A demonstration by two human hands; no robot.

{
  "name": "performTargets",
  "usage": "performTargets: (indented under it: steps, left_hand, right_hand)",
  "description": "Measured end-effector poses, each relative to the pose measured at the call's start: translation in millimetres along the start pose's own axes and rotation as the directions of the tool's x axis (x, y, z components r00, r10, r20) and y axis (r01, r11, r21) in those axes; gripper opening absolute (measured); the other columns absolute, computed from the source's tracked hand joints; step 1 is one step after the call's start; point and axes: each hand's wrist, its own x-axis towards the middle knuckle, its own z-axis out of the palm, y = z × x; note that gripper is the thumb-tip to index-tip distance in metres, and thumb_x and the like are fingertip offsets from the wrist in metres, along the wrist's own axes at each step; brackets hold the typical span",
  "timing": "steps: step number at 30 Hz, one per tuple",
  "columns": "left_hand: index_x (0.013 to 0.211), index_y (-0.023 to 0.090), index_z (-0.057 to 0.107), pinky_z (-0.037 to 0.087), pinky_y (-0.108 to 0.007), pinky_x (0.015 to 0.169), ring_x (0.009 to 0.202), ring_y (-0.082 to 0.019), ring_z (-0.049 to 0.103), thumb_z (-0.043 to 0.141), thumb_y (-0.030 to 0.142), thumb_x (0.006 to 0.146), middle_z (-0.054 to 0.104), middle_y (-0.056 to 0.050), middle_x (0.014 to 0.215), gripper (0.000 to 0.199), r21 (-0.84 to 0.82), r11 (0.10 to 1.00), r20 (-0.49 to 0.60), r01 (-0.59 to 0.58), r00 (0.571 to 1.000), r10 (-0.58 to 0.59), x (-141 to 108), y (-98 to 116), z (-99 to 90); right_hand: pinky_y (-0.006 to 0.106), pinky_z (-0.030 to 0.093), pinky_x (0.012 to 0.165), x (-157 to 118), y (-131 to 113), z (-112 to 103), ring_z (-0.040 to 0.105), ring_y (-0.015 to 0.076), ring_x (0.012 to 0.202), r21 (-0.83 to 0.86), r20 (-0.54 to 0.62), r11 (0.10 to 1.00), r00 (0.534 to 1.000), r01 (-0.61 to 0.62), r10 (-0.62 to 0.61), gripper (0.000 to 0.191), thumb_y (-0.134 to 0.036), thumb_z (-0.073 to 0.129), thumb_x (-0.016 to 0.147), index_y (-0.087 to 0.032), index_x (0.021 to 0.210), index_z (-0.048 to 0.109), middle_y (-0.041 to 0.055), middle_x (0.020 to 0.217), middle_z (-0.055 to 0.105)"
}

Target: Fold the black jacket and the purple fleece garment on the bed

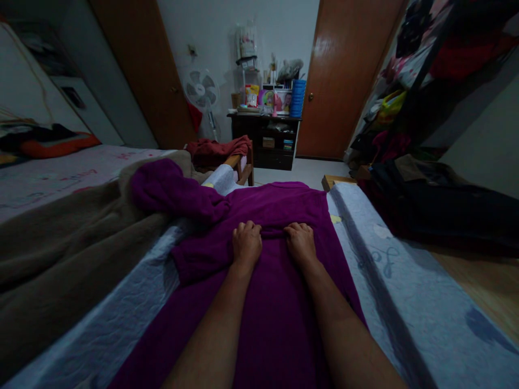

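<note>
A large purple garment (275,302) lies spread over the light blue patterned bed cover (368,243), reaching from the far edge of the bed toward me. My left hand (246,242) and my right hand (300,243) rest on it side by side, a short gap apart. Both sets of fingers are curled into the cloth, and a raised fold runs between them. The fingertips are partly hidden in the fabric. At the left, a bunched part of the purple cloth lies over a brown plush blanket (93,237).
Dark folded clothes (441,194) are piled at the right. Beyond the bed are a reddish cloth (219,150) over a wooden frame, a standing fan (201,89) and a dark cabinet (263,132) topped with several items. A wooden door (344,75) stands behind.
</note>
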Motion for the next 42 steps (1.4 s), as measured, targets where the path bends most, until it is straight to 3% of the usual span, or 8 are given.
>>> performTargets:
  steps: [7,12,16,21,26,32,36,42]
  left_hand:
    - [0.097,0.023,0.058,0.038,-0.039,0.09,0.104,-0.024,0.052,0.043,0.018,0.093,0.064,-0.006,0.102,0.016,-0.09,0.992,-0.106,-0.086,0.991,0.077,3.0,7.1,-16.3]
    - [0.118,0.021,0.049,0.043,-0.031,0.086,0.098,-0.019,0.06,0.048,0.018,0.09,0.065,-0.006,0.108,0.028,-0.224,0.969,0.123,-0.1,0.984,0.13,3.8,4.0,-8.4]
    - [0.127,0.023,0.046,0.044,-0.034,0.089,0.11,-0.025,0.056,0.064,0.026,0.08,0.06,-0.008,0.121,0.051,-0.137,0.981,0.229,-0.134,0.96,0.163,-1.7,2.0,-6.3]
    - [0.114,0.024,0.056,0.044,-0.032,0.088,0.101,-0.02,0.059,0.042,0.007,0.085,0.066,-0.005,0.109,0.037,-0.119,0.983,0.178,-0.138,0.971,0.158,-1.2,4.6,-9.3]
    - [0.103,0.026,0.063,0.044,-0.029,0.087,0.096,-0.019,0.061,0.046,0.003,0.076,0.071,-0.001,0.1,0.039,-0.225,0.968,0.14,-0.111,0.979,0.145,6.4,-1.5,-21.1]
    - [0.094,0.021,0.067,0.046,-0.025,0.078,0.089,-0.017,0.064,0.05,0.023,0.084,0.072,-0.002,0.097,0.021,-0.474,0.88,0.34,-0.03,0.916,0.214,12.8,-25.9,-30.3]
    - [0.099,0.023,0.068,0.044,-0.032,0.089,0.101,-0.02,0.06,0.037,0.036,0.095,0.068,-0.006,0.108,0.034,-0.247,0.968,0.298,0.047,0.954,0.029,12.5,-36.3,-20.3]
    - [0.109,0.026,0.064,0.043,-0.041,0.09,0.109,-0.028,0.055,0.054,0.037,0.087,0.062,-0.009,0.118,0.027,0.015,0.995,0.241,0.095,0.966,-0.095,5.7,-16.8,-21.8]
  right_hand:
    - [0.033,0.029,0.088,3.6,2.4,-1.6,0.048,0.0215,0.095,0.073,-0.12,0.995,0.99,-0.061,0.069,0.026,-0.019,0.042,0.094,-0.02,0.105,0.066,0.0058,0.101,0.066]
    - [0.034,0.028,0.089,3.2,3.2,-2.2,0.049,0.0217,0.091,0.035,-0.077,0.996,0.994,-0.08,0.082,0.031,-0.015,0.04,0.092,-0.022,0.112,0.063,0.0063,0.097,0.063]
    - [0.037,0.025,0.096,1.3,-1.2,-5.9,0.048,0.0237,0.098,-0.003,-0.007,0.999,0.999,-0.037,0.037,0.034,-0.015,0.05,0.085,-0.024,0.114,0.064,0.0076,0.103,0.062]
    - [0.035,0.027,0.097,1.5,-9.0,-9.5,0.047,0.0227,0.102,0.116,-0.009,0.99,0.997,0.077,-0.077,0.039,-0.014,0.055,0.081,-0.027,0.117,0.064,0.0057,0.111,0.06]
    - [0.032,0.033,0.089,3.8,-5.3,-3.6,0.05,0.0199,0.095,0.215,0.051,0.974,0.995,0.07,-0.083,0.031,-0.014,0.047,0.087,-0.025,0.107,0.069,0.0047,0.1,0.062]
    - [0.03,0.035,0.087,4.2,-1.1,1.7,0.049,0.0197,0.098,0.216,0.04,0.976,0.999,0.011,-0.02,0.027,-0.01,0.047,0.082,-0.02,0.098,0.068,0.0062,0.103,0.06]
    - [0.031,0.034,0.087,2.1,-2.3,3.0,0.049,0.02,0.096,0.173,0.107,0.984,0.993,0.035,-0.054,0.025,-0.012,0.051,0.079,-0.02,0.094,0.069,0.0059,0.099,0.061]
    - [0.031,0.033,0.085,0.6,-2.7,2.2,0.049,0.0207,0.096,0.14,0.136,0.99,0.99,0.021,-0.041,0.024,-0.014,0.054,0.08,-0.023,0.095,0.07,0.0058,0.1,0.061]
